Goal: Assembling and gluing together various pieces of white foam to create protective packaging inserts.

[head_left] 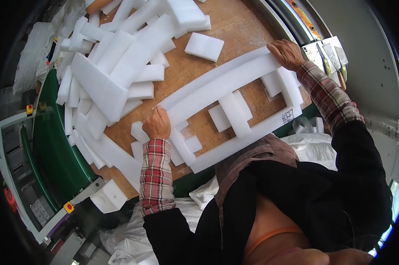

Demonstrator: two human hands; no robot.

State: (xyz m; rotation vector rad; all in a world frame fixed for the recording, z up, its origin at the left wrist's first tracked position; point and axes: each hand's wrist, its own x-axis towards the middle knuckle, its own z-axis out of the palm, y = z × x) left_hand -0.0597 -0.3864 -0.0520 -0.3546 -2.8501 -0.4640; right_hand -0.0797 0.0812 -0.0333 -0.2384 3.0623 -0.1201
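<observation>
A large white foam frame (228, 84) lies flat on the wooden table, seemingly with short cross-pieces inside.

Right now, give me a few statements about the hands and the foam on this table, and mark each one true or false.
1. Both hands rest on the long white foam frame. True.
2. The left hand holds a knife. False: it presses the frame's end.
3. The right hand is at the frame's far end. True.
4. The table is metal. False: it is brown board.
5. Loose foam strips are piled to the left. True.
</observation>
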